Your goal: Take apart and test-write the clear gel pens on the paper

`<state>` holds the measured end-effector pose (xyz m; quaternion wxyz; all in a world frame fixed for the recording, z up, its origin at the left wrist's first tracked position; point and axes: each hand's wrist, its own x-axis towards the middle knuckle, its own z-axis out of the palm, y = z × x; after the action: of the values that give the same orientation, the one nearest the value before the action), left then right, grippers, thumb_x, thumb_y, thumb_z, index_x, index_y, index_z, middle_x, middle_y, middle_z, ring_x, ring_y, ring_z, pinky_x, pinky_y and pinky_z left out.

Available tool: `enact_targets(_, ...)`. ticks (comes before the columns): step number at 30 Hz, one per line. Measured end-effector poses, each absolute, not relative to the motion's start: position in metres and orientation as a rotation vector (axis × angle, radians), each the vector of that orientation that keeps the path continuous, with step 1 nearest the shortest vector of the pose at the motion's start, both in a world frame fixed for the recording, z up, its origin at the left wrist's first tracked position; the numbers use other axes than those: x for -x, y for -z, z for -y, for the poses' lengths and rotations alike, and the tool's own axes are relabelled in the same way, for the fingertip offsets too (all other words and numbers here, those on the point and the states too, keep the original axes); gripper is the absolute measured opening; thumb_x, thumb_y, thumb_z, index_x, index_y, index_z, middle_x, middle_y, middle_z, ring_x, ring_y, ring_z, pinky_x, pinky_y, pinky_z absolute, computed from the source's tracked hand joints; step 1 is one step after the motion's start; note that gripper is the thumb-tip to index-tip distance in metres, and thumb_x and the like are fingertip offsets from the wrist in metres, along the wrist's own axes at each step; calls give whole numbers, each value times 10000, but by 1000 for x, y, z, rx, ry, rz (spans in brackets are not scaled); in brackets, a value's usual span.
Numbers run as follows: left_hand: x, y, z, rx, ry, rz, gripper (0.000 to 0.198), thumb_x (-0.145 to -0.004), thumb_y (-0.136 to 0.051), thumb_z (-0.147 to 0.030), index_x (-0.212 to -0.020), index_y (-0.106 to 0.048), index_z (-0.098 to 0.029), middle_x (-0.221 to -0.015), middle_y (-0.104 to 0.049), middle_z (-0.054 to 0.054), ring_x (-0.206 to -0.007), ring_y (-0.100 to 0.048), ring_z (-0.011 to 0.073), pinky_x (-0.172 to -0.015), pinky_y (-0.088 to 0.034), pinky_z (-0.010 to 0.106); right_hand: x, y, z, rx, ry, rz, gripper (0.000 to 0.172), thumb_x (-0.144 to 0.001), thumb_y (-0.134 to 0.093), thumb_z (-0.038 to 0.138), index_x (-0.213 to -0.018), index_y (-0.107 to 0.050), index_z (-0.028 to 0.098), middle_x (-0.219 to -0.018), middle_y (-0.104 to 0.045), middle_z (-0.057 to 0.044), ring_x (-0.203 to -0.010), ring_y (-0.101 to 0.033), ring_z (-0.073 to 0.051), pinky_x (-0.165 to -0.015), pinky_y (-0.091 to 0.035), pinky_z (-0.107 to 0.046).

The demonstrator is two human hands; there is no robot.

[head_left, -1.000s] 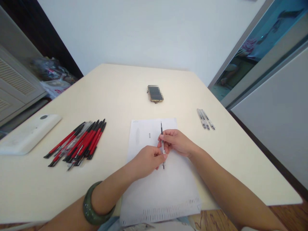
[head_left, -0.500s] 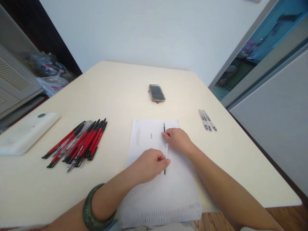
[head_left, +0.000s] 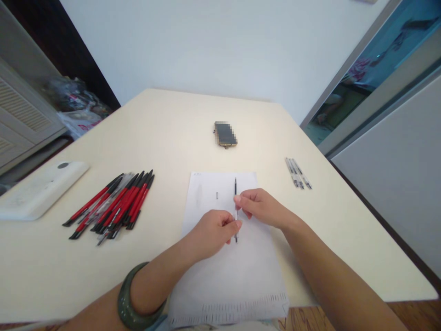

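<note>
My left hand (head_left: 217,233) is closed, thumb and finger pinching the clear barrel of a pen (head_left: 236,238), whose dark lower end shows below the fingers. Just above it, my right hand (head_left: 262,208) pinches a pen refill (head_left: 235,185); its black length and narrow tip point away from me. Refill and barrel lie in one line, but the fingers partly hide where they meet. Under both hands is a white sheet of paper (head_left: 227,280) with rows of short pen strokes along its near edge. A small grey piece (head_left: 217,195) rests on the sheet, left of the refill.
Left of the paper lies a pile of red and black pens (head_left: 117,202) mixed with clear parts. A white device (head_left: 44,188) sits farther left. Several clear pens (head_left: 298,174) lie at right. A dark, pixelated object (head_left: 225,134) is toward the back of the table (head_left: 179,124).
My right hand has come nearer to me and closer to my left hand, so less clear barrel shows between them. The barrel's lower end sits slightly farther from me.
</note>
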<state>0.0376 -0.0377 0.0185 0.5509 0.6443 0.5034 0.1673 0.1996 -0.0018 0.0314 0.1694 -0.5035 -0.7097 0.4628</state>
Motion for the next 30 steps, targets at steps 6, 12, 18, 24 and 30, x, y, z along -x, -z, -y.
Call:
enact_targets(6,-38,-21,39,-1597,-441,-1177,359,-764,-378,-460,-567,-426,-164,-488,-366,-55,-455,-317,73,-434,-242,200,-205,-30,-1,1477,-1253,2017,348,-746,-409,450,-547,-407,165,-496,-356,41,-452,-297,-68,-429,-244,-201)
enact_targets(12,-38,-17,42,-1741,-401,-1170,367,-773,-362,-460,-565,-431,-166,-510,-329,-51,-497,-310,83,-445,-231,206,-233,-20,-25,1943,-586,2070,365,-729,-418,471,-537,-477,166,-540,-498,-8,-490,-397,-101,-469,-244,-230)
enact_targets(18,-38,-16,43,-1836,-352,-1195,360,-785,-344,-448,-623,-506,-171,-519,-386,-43,-503,-358,92,-453,-239,213,-240,-7,-35,2109,-498,2102,422,-716,-415,542,-609,-566,162,-628,-589,-66,-537,-477,-131,-495,-264,-237)
enact_targets(24,-38,-22,47,-2056,-249,-1158,308,-797,-355,-394,-705,-566,-189,-616,-543,-14,-563,-453,116,-501,-280,221,-263,-2,-47,2137,-430,2035,389,-781,-340,391,-606,-577,137,-643,-594,-88,-570,-493,-145,-512,-272,-242)
enact_targets(30,-40,-22,51,-2276,-167,-1063,255,-804,-374,-354,-799,-573,-195,-737,-594,12,-664,-511,138,-593,-340,244,-277,5,-55,2185,-411,1969,336,-745,-367,339,-608,-583,120,-600,-579,-84,-522,-471,-133,-482,-252,-243)
